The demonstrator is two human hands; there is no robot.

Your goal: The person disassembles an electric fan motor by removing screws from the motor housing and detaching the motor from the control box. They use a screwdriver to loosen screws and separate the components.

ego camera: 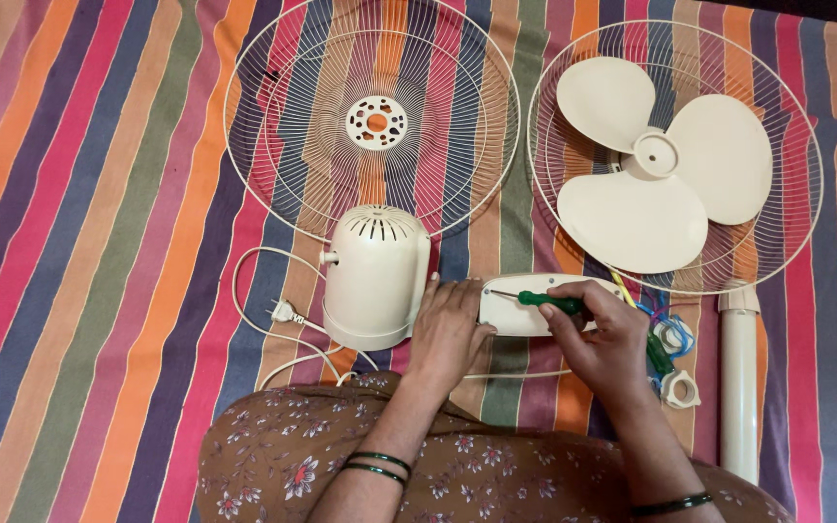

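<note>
My right hand [604,341] grips a green-handled screwdriver [546,301], whose tip rests on the left end of a flat cream cover plate [513,316]. My left hand [446,332] lies flat beside that plate, steadying its left edge. Just left of my left hand stands a cream fan motor housing [376,275] with vent slots on top.
A wire fan guard [372,116] lies behind the housing. A second guard [796,194] at the right holds a three-blade cream fan blade [651,165]. A white pole [740,378], a white plastic nut [680,389], coloured wires [668,329] and a white power cord with plug [283,312] lie on the striped cloth.
</note>
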